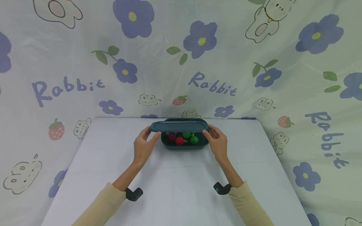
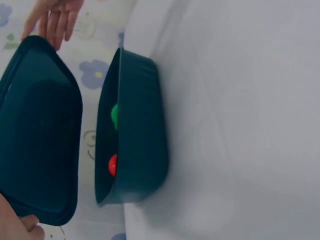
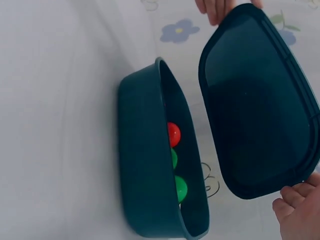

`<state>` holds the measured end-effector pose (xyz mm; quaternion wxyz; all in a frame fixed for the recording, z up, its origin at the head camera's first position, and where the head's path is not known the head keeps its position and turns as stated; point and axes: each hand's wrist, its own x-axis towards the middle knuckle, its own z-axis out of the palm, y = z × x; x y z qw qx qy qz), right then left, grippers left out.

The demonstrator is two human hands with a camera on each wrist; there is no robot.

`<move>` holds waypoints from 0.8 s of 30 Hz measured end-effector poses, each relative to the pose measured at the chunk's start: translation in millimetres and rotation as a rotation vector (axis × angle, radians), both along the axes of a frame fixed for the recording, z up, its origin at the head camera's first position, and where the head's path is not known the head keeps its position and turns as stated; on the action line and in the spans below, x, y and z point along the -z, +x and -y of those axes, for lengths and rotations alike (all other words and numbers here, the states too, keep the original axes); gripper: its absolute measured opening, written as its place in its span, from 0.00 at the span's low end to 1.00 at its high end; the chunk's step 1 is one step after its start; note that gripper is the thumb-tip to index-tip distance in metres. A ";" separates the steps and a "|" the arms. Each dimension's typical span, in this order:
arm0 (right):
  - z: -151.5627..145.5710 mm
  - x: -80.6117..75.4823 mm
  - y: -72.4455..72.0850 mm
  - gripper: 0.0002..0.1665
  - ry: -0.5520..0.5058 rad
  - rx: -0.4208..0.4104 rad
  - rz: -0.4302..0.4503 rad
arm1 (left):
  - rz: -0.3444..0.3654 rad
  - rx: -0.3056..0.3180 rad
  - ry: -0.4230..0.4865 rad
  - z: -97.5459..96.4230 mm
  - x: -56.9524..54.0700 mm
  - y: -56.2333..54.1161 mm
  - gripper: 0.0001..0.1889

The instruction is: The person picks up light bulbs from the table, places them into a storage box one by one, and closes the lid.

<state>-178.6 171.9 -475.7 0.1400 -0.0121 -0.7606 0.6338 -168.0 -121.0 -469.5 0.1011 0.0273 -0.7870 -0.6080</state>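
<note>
A dark teal lid (image 1: pixel 179 126) is held up by both hands, one at each short end. My left hand (image 1: pixel 143 146) pinches its left end between thumb and fingers, and my right hand (image 1: pixel 217 142) grips the right end the same way. Below the lid stands an oblong teal box (image 1: pixel 183 147), its top uncovered. Inside lie small shiny ornament balls: a purple ball (image 1: pixel 171 137), a red ball (image 1: pixel 179 141) and green balls (image 1: pixel 194 140). In both wrist views the lid hangs apart from the box rim, its underside showing.
The box stands near the back edge of a white-covered table (image 1: pixel 181 182). Behind it hangs a curtain (image 1: pixel 158 69) printed with flowers, rabbits and strawberries. Dark wrist-worn devices (image 1: pixel 134 194) stick out inward from both wrists.
</note>
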 end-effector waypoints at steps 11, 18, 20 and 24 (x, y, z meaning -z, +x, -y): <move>-4.3 9.7 1.4 0.32 0.047 0.008 0.032 | -0.006 -0.017 0.064 -11.3 4.7 3.9 0.41; 2.2 -20.2 17.9 0.31 0.079 -0.028 0.032 | -0.015 -0.004 0.066 -15.2 12.0 6.2 0.40; 1.9 -22.7 20.5 0.31 0.087 -0.036 0.039 | -0.015 -0.003 0.065 -16.5 14.9 5.8 0.40; -2.2 -16.6 20.1 0.32 0.103 -0.057 0.033 | -0.015 0.002 0.069 -18.7 22.7 4.1 0.40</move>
